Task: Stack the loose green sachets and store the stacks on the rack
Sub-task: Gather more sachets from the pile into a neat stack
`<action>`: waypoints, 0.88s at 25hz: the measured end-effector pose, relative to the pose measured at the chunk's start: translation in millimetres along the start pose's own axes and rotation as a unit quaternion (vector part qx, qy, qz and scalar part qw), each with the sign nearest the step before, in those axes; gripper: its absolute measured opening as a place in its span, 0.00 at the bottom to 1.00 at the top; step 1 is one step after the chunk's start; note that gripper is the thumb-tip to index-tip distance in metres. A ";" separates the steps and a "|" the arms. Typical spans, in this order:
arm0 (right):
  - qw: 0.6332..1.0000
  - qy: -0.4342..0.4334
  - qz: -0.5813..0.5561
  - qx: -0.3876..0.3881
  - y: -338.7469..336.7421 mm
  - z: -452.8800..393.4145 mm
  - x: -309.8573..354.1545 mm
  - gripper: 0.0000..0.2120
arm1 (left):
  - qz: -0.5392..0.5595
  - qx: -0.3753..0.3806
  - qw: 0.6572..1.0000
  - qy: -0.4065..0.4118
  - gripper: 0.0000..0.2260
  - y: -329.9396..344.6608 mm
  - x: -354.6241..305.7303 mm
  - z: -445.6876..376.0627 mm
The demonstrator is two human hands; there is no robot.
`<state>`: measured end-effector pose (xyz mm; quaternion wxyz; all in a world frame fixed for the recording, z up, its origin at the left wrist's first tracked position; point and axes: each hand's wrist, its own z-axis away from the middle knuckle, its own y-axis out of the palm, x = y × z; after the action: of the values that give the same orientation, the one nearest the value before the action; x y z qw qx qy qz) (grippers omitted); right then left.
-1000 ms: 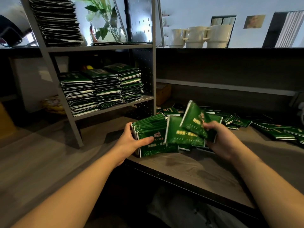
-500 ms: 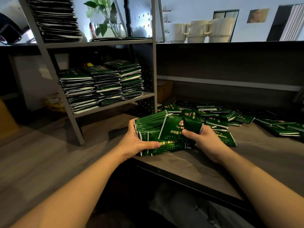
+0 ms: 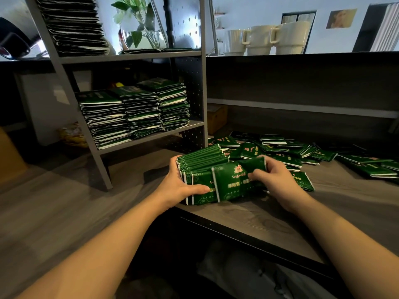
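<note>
Rack (image 3: 203,87), far left on the counter (image 3: 248,221): grey metal frame, perforated dark back panel. Upper shelf carries a tall stack of sachets (image 3: 73,24), dark in backlight, beside a glass vase with leafy stems (image 3: 140,33). Middle shelf carries three shelved stacks (image 3: 133,113) side by side, flat, edges facing the viewer; room remains above them under the upper shelf.

Left hand (image 3: 183,184): fingers behind the far end of the held stack (image 3: 200,167), thumb curled across its near face, grasping it. The stack stands on edge on the counter close to the near counter edge, sachets packed face to face, long axis running left-near to right-far. Near faces show white sealed edges, cloud-scroll corner ornament and gold characters, too small to read.

Right hand (image 3: 274,180): fingers over the top, thumb in front, grasping a single sachet (image 3: 237,178) pressed against the stack's near right face, upright, slightly crumpled. It bears a red emblem and gold characters; not legible.

Loose sachets (image 3: 280,147) lie scattered flat and overlapping on the counter behind and right of the hands, extending to the right edge of view. Bare counter lies near right.

Far ledge, right: three cream mugs (image 3: 265,39) in a row.
</note>
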<state>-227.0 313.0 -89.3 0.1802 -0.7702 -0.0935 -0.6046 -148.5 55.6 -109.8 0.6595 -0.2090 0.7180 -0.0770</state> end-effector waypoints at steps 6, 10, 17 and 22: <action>0.990 -0.013 0.119 0.071 11.8 4.9 0.1 0.11 | 0.007 0.011 1.000 0.018 0.53 1.2 -4.8 2.4; 0.978 -0.040 0.199 0.050 20.9 5.3 -4.2 0.17 | 0.007 0.012 1.000 0.022 0.54 3.0 -6.6 3.2; 0.981 0.005 0.146 0.130 32.6 7.2 -7.8 0.55 | -0.021 0.001 1.000 0.021 0.54 7.5 -2.5 2.6; 0.974 0.007 0.157 0.165 36.1 2.6 -13.6 0.52 | -0.022 0.005 0.999 0.025 0.54 9.6 0.4 0.6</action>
<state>-215.1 281.9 -108.9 0.3982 -0.7305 -0.0684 -0.5505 -149.9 64.2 -113.9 0.6407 -0.2197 0.7289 -0.0999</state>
